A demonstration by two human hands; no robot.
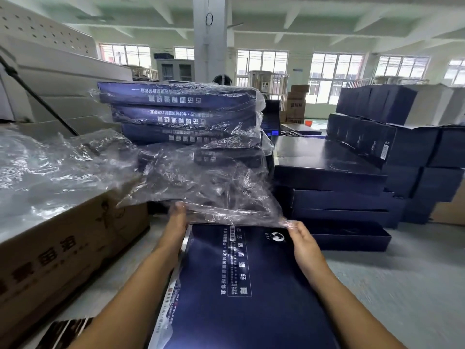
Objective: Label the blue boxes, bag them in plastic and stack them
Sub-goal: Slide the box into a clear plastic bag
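A flat blue box (241, 285) with white print lies lengthwise in front of me, its near end close to my body. A clear plastic bag (201, 187) hangs open over the box's far end. My left hand (179, 217) grips the bag's mouth at the box's far left corner. My right hand (303, 244) pinches the bag's edge at the far right corner. Behind the bag stands a stack of bagged blue boxes (183, 114).
A brown carton (57, 253) topped with loose plastic bags (37, 162) stands at my left. Unbagged dark blue boxes (334, 182) are piled at the right, with more (392, 124) behind. A sheet of labels (63, 331) lies on the grey floor at bottom left.
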